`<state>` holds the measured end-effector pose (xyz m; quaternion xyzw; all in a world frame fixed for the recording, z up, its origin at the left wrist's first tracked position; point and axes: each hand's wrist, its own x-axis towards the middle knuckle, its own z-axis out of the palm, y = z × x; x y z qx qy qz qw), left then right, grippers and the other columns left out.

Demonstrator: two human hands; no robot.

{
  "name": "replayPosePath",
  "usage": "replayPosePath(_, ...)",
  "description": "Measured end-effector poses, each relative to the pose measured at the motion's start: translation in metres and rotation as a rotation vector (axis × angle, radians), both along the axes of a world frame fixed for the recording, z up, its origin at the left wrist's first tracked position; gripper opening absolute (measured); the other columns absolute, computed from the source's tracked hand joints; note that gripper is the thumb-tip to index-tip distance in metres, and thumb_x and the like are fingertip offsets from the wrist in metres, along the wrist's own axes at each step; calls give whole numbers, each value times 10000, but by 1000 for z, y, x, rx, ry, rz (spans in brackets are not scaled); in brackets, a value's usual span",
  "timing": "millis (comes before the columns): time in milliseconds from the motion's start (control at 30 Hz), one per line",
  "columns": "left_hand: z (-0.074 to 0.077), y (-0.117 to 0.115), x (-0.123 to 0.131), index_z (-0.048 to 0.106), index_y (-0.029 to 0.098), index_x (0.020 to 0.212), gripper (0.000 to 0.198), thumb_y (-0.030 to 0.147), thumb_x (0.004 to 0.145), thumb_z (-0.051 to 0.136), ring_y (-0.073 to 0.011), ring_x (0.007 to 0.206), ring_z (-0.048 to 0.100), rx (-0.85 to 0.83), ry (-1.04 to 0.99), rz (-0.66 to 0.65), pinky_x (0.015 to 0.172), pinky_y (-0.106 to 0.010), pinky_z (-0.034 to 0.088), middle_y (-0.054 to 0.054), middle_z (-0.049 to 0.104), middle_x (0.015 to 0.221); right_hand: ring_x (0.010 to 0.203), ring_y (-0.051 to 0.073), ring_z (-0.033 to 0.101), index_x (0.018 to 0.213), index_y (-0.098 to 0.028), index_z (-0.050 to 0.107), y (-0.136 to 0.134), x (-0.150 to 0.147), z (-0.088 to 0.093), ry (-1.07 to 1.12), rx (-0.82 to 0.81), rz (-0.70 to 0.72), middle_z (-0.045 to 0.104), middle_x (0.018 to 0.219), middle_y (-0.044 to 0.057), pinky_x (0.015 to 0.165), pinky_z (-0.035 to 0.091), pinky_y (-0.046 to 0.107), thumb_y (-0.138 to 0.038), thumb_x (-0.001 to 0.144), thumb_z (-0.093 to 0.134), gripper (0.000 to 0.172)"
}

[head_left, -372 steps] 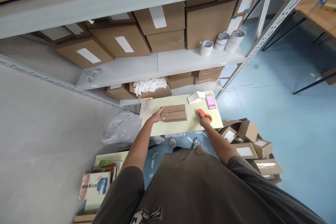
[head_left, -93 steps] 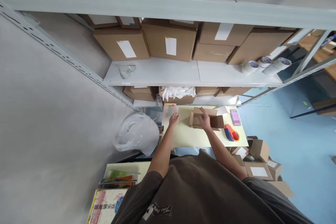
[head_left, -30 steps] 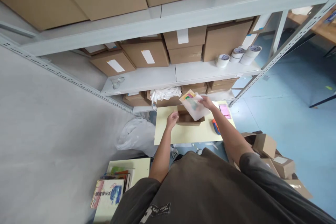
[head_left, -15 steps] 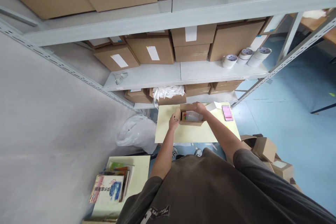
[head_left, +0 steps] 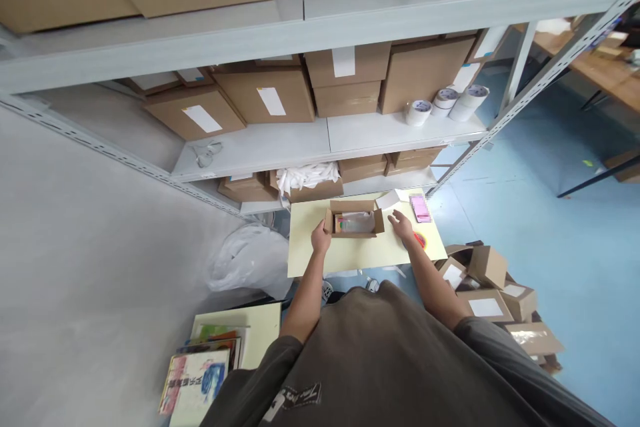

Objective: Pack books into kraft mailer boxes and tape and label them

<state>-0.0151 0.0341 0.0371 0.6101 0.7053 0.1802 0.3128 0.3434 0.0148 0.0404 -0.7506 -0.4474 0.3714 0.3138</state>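
An open cardboard box [head_left: 354, 235] with raised flaps stands on a pale yellow table [head_left: 350, 257]. Inside it lies a clear plastic-wrapped item [head_left: 357, 221] with some coloured print at its left end. My left hand [head_left: 321, 238] grips the flap at the box's left end. To the right of the box, my right hand [head_left: 401, 224] is apart from it, its fingers spread and nothing in them. A red and yellow round object [head_left: 419, 239] shows partly from behind my right wrist. Near the table's back right corner lie a pink pad [head_left: 420, 209] and a white folded paper [head_left: 390, 199].
Metal shelving with cardboard boxes [head_left: 270, 97] and white tape rolls [head_left: 418, 112] rises behind the table. A white plastic bag [head_left: 250, 257] stands at the left. Books [head_left: 200, 373] lie on a second table at lower left. Discarded cartons [head_left: 493, 300] pile up on the right.
My right hand has let go of the box's right end and moved right, opening. My left hand stays at the left flap. The box's contents now show more fully as the view shifts.
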Motion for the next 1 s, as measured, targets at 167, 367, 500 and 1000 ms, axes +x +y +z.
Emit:
replayPosePath(167,-10,-22,9,368,181,1692,855,593,980,601,-310,1636,283,-95,40,-309,1290,-389,317,-131,250,1783,1393,297,626,1446,-221,676,-25,-15,-17,142,-23,116,680,1482,137,1161,496,426,-625,961,560,641)
replayPosePath(367,-13,-20,10,362,218,1697,862,656,986,577,-367,1643,240,-169,208,-417,1289,-437,300,-113,170,1806,1379,299,617,1604,-245,528,-23,-39,-16,70,17,411,668,1502,105,1174,479,483,-601,936,644,766)
replayPosePath(500,-3,-8,-1,459,234,1649,872,672,924,664,-377,1613,309,-197,280,-470,1286,-437,300,-108,262,1784,1482,337,531,1559,-249,599,-15,-52,-18,-45,27,577,506,1659,120,1220,430,442,-602,854,783,809)
replayPosePath(1000,1,10,26,387,245,1676,924,554,896,773,-361,1415,547,-91,325,-95,1111,-423,503,-182,566,1573,1294,309,613,1501,-226,611,0,-84,-37,-335,31,410,646,1496,128,1091,497,413,-388,987,659,540)
